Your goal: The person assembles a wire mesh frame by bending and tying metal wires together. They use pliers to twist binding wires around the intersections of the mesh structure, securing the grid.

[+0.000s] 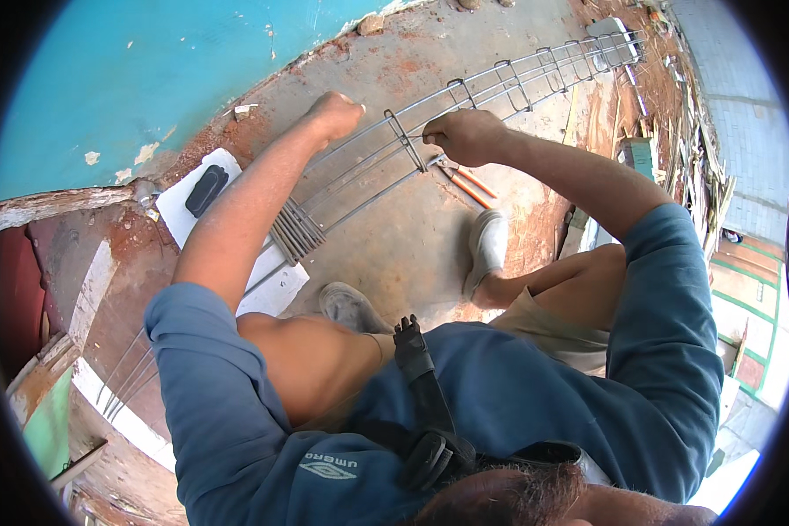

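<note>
A long steel rebar cage (pixel 486 96) stretches from in front of me toward the far right, with square stirrups spaced along its bars. My left hand (pixel 335 118) is closed in a fist above the bars, left of the nearest spaced stirrup (pixel 405 140). What it holds, if anything, is hidden. Just right of that stirrup, my right hand (pixel 466 138) has its fingers curled closed; their contents do not show. Below the right hand are pliers (pixel 466 182) with orange handles, their jaws close to the bar. Several stirrups (pixel 296 232) sit bunched together on the bars beside my left forearm.
A white board (pixel 276 289) lies under the near bars, with a black oblong object (pixel 206 190) on its far part. A turquoise wall (pixel 175 88) borders the left. Wood scraps (pixel 697 145) are heaped at the right. My shoes (pixel 489 245) rest on the concrete floor.
</note>
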`<state>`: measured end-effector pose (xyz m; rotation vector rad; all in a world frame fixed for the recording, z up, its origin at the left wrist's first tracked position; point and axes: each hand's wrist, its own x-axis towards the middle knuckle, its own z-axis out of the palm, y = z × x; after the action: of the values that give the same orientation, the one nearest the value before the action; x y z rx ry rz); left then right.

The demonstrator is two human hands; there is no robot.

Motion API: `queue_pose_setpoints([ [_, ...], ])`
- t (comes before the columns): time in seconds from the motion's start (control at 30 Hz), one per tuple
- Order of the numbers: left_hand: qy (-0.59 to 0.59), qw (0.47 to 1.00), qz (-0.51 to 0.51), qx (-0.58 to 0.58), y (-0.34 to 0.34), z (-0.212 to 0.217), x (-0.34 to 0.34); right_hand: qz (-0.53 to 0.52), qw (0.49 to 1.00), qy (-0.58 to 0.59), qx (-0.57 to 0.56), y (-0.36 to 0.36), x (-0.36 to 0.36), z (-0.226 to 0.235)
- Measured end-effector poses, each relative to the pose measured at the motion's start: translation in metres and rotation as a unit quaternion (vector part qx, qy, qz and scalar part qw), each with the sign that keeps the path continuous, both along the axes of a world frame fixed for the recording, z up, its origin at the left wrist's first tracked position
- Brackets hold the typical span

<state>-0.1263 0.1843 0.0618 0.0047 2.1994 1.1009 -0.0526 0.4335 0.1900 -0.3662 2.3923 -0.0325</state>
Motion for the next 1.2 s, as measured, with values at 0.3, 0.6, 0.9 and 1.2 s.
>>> queue_pose_setpoints([
  [0.3,-0.042,0.993,0.057,-0.098,0.012,-0.016,0.009,0.176,0.98,0.031,0.091,-0.018,-0.018,-0.046],
  [0.6,-0.101,0.97,0.207,-0.082,0.037,-0.029,0.028,0.19,0.978,0.082,-0.007,-0.011,-0.025,-0.053],
  [0.9,-0.103,0.922,0.371,0.043,0.07,-0.032,0.022,0.279,0.931,0.229,-0.054,0.01,-0.024,-0.082],
  [1.2,-0.1,0.902,0.417,0.046,0.074,-0.017,0.029,0.243,0.949,0.184,-0.084,-0.001,-0.045,-0.072],
])
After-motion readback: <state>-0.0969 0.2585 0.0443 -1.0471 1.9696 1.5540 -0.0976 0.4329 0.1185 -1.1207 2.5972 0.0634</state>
